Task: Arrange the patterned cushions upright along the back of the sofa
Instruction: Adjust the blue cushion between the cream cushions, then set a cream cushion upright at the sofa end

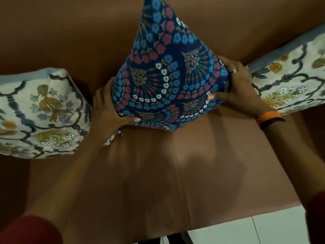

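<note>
A dark blue cushion (167, 67) with blue, red and white flowers stands upright against the brown sofa back (79, 36), its lower edge on the seat. My left hand (109, 106) grips its lower left side, thumb on the front. My right hand (237, 85), wearing a ring, grips its lower right corner. A cream cushion with grey and mustard pattern (40, 113) stands upright at the left. A matching cream cushion (290, 80) leans on the back at the right.
The brown sofa seat (175, 164) stretches toward me with a seam down its middle. White floor tiles (246, 231) show past the seat's front edge at the bottom right. An orange and black wristband (269, 118) sits on my right wrist.
</note>
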Demonstrator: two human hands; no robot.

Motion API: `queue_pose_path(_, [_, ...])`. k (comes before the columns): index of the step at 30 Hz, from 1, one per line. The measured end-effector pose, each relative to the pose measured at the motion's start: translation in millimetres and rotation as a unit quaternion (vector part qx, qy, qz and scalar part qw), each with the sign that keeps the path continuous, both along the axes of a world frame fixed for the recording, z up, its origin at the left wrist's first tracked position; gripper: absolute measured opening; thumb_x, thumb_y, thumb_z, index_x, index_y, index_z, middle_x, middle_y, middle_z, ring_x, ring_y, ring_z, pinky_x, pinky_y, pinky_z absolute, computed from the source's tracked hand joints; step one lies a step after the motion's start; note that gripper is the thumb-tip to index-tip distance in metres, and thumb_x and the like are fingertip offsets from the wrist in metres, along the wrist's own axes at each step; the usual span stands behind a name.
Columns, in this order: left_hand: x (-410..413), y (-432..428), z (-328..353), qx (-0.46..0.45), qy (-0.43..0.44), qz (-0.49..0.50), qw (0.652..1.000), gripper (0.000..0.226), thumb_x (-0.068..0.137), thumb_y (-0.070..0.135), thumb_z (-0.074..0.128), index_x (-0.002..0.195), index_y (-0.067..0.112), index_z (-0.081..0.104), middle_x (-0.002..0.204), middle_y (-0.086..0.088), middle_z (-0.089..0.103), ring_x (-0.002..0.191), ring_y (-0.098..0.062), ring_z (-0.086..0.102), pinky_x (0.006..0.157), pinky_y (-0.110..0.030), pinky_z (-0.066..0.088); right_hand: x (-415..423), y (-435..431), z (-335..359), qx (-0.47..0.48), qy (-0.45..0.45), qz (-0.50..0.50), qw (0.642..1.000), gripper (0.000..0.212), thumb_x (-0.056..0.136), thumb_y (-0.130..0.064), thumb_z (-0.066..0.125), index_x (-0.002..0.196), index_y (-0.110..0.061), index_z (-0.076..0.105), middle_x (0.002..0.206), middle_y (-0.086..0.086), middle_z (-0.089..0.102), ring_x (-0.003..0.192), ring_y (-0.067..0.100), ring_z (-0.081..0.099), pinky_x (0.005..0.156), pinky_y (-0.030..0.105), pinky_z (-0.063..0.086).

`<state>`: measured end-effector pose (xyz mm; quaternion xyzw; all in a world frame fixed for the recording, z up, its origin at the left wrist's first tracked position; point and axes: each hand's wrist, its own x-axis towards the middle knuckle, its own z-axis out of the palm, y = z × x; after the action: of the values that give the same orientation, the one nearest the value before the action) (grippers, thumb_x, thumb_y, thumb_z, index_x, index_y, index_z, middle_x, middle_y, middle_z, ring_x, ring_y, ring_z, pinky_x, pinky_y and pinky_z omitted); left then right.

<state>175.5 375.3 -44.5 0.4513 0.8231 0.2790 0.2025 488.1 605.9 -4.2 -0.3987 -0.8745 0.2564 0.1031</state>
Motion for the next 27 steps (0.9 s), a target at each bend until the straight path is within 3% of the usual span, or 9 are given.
queue_pose_path(3, [-3, -2, 11, 0.022, 0.029, -0.023, 0.999, 0.137, 0.054, 0.083, 0.075, 0.164, 0.032, 0.011, 0.166, -0.013, 0.022, 0.153, -0.033, 0.025, 0.12, -0.067, 0.034, 0, -8, 6, 0.019, 0.02, -0.028, 0.999, 0.127, 0.061, -0.072, 0.079, 0.162, -0.012, 0.03, 0.163, 0.022, 0.037, 0.156, 0.043, 0.029, 0.126, 0.067, 0.021])
queue_pose_path(5, [-3, -2, 21, 0.048, 0.067, -0.041, 0.996, 0.13, 0.062, 0.078, 0.077, 0.164, 0.028, 0.014, 0.166, -0.014, 0.023, 0.152, -0.03, 0.025, 0.118, -0.066, 0.037, 1, -26, 8, 0.031, 0.044, -0.066, 0.996, 0.126, 0.062, -0.053, 0.095, 0.162, -0.011, 0.031, 0.167, 0.023, 0.031, 0.159, 0.043, 0.021, 0.128, 0.066, 0.019])
queue_pose_path(11, [-20, -21, 52, 0.133, 0.165, -0.122, 0.97, 0.112, 0.081, 0.074, 0.068, 0.164, 0.018, 0.017, 0.166, -0.01, 0.023, 0.156, -0.03, 0.023, 0.125, -0.061, 0.034, -43, -150, 0, 0.119, 0.265, -0.174, 0.941, 0.058, 0.089, -0.024, 0.086, 0.137, -0.008, 0.057, 0.138, 0.022, 0.055, 0.133, 0.039, 0.052, 0.112, 0.058, 0.045])
queue_pose_path(13, [-36, -38, 63, 0.157, 0.206, -0.14, 0.956, 0.106, 0.087, 0.07, 0.067, 0.163, 0.012, 0.021, 0.166, -0.016, 0.029, 0.157, -0.031, 0.023, 0.126, -0.06, 0.031, -78, -203, -14, 0.047, 0.295, -0.17, 0.939, 0.041, 0.092, -0.019, 0.082, 0.127, -0.016, 0.062, 0.125, 0.012, 0.061, 0.121, 0.031, 0.06, 0.104, 0.055, 0.051])
queue_pose_path(15, [-57, -61, 76, 0.175, 0.236, -0.14, 0.945, 0.104, 0.09, 0.072, 0.063, 0.161, 0.006, 0.025, 0.163, -0.02, 0.034, 0.156, -0.033, 0.025, 0.129, -0.059, 0.026, -116, -247, -33, -0.082, 0.264, -0.141, 0.951, 0.04, 0.091, -0.022, 0.082, 0.127, -0.025, 0.063, 0.121, 0.0, 0.064, 0.118, 0.013, 0.063, 0.104, 0.038, 0.053])
queue_pose_path(17, [-90, -87, 88, 0.171, 0.269, -0.137, 0.938, 0.106, 0.089, 0.077, 0.059, 0.16, 0.004, 0.028, 0.16, -0.023, 0.038, 0.155, -0.035, 0.028, 0.131, -0.058, 0.019, -157, -277, -56, -0.237, 0.212, -0.12, 0.941, 0.059, 0.087, -0.026, 0.086, 0.139, -0.029, 0.058, 0.13, -0.011, 0.063, 0.122, -0.006, 0.059, 0.101, 0.008, 0.046])
queue_pose_path(19, [-138, -113, 96, 0.112, 0.313, -0.136, 0.933, 0.114, 0.083, 0.086, 0.055, 0.162, 0.008, 0.028, 0.161, -0.023, 0.039, 0.155, -0.04, 0.028, 0.13, -0.062, 0.014, -198, -295, -77, -0.355, 0.191, -0.125, 0.906, 0.082, 0.08, -0.021, 0.091, 0.15, -0.024, 0.047, 0.139, -0.016, 0.057, 0.127, -0.013, 0.054, 0.098, -0.003, 0.04])
queue_pose_path(23, [-248, -169, 95, -0.094, 0.336, -0.132, 0.928, 0.14, 0.052, 0.096, 0.056, 0.166, 0.026, 0.015, 0.16, -0.021, 0.038, 0.153, -0.041, 0.032, 0.122, -0.078, 0.006, -271, -315, -113, -0.388, 0.17, -0.07, 0.903, 0.097, 0.071, -0.01, 0.097, 0.147, -0.036, 0.043, 0.149, -0.012, 0.056, 0.133, -0.007, 0.055, 0.114, 0.019, 0.048])
queue_pose_path(27, [-308, -197, 70, -0.108, 0.277, -0.148, 0.943, 0.139, 0.049, 0.074, 0.087, 0.163, 0.022, 0.026, 0.141, -0.024, 0.051, 0.133, -0.045, 0.048, 0.116, -0.068, 0.033, -314, -312, -123, -0.311, 0.184, -0.126, 0.924, 0.101, 0.068, -0.015, 0.098, 0.152, -0.018, 0.043, 0.152, 0.004, 0.058, 0.136, 0.016, 0.059, 0.112, 0.035, 0.052])
